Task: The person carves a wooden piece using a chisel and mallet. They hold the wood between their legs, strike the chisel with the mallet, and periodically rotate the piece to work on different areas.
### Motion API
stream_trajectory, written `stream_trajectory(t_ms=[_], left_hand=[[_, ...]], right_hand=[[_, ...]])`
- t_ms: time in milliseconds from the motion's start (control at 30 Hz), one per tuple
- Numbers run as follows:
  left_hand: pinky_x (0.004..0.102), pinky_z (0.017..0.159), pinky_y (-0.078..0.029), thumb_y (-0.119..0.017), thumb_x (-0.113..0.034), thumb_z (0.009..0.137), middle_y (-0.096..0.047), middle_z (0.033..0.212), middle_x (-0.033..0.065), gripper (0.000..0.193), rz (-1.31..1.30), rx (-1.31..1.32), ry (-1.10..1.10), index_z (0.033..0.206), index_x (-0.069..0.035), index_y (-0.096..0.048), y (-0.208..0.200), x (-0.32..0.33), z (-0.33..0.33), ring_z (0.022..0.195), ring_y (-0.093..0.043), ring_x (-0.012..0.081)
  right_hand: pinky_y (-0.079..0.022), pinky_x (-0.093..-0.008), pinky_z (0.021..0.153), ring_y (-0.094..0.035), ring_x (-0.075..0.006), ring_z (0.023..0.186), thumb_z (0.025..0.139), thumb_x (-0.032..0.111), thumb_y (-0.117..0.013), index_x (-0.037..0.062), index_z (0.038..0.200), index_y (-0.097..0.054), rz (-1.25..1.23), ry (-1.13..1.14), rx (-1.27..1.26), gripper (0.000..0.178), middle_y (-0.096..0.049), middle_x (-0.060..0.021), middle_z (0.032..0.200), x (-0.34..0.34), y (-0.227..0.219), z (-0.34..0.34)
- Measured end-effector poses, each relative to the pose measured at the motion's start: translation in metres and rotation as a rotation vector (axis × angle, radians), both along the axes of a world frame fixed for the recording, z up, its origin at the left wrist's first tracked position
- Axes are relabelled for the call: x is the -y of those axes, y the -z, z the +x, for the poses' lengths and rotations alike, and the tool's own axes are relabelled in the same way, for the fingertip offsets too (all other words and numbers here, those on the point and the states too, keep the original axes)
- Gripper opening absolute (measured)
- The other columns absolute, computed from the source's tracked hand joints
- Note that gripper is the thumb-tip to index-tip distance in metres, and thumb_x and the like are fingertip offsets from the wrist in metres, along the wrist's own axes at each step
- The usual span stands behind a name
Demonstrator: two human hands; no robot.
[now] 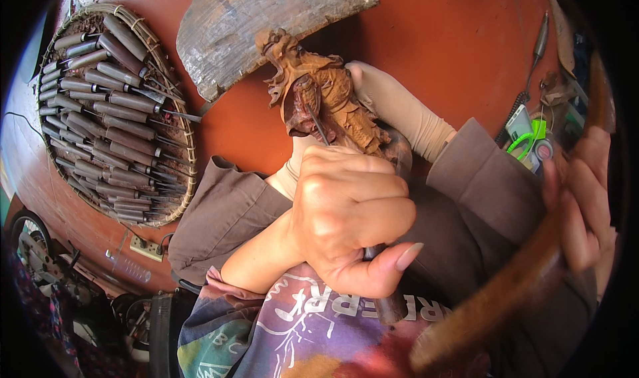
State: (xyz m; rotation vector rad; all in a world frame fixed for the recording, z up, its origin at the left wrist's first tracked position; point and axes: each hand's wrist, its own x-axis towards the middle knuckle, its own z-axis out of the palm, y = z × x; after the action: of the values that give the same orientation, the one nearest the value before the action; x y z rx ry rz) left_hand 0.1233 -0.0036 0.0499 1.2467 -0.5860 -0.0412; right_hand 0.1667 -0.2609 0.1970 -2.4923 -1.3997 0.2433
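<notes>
A brown carved wooden figure (333, 95) lies in the middle, against a weathered curved wooden slab (266, 18). Beige-socked feet (399, 105) press on it from both sides, as far as I can tell. My left hand (346, 218) is shut around a dark-handled chisel (393, 305), whose thin blade (318, 121) touches the figure. My right hand (586, 198) at the right edge grips a blurred brown wooden mallet (506, 291), held apart from the chisel.
A round woven tray (180, 198) at the left holds several wooden-handled chisels (113, 111) on the orange floor. A power strip (146, 248) lies below it. A green-and-white gadget with a coiled cord (526, 135) is at the right. A wheel (26, 235) shows at the lower left.
</notes>
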Motion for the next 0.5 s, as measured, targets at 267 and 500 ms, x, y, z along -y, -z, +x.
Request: stream_trajectory(t_ms=[267, 500], left_hand=[[0.0329, 0.042, -0.030, -0.056, -0.032, 0.087, -0.042, 0.052, 0.0040, 0.043, 0.040, -0.081, 0.049, 0.052, -0.008, -0.046, 0.004, -0.008, -0.008, 0.043, -0.044, 0.0203], [0.0341, 0.041, -0.035, -0.061, -0.035, 0.087, -0.048, 0.055, 0.0046, 0.044, 0.056, 0.190, 0.198, 0.054, -0.009, -0.049, -0.016, 0.007, 0.019, 0.045, -0.048, 0.0206]], right_hand=[[-0.040, -0.0396, 0.047, -0.052, -0.0271, 0.058, 0.075, -0.015, -0.076, -0.0039, 0.096, -0.047, 0.046, -0.009, -0.044, 0.037, -0.056, -0.0152, 0.079, 0.008, 0.008, 0.006], [-0.031, -0.0330, 0.044, -0.044, -0.0232, 0.051, 0.056, 0.008, -0.079, -0.0003, 0.082, -0.055, 0.119, 0.137, 0.000, 0.036, -0.048, -0.0086, 0.065, 0.022, 0.037, -0.003]])
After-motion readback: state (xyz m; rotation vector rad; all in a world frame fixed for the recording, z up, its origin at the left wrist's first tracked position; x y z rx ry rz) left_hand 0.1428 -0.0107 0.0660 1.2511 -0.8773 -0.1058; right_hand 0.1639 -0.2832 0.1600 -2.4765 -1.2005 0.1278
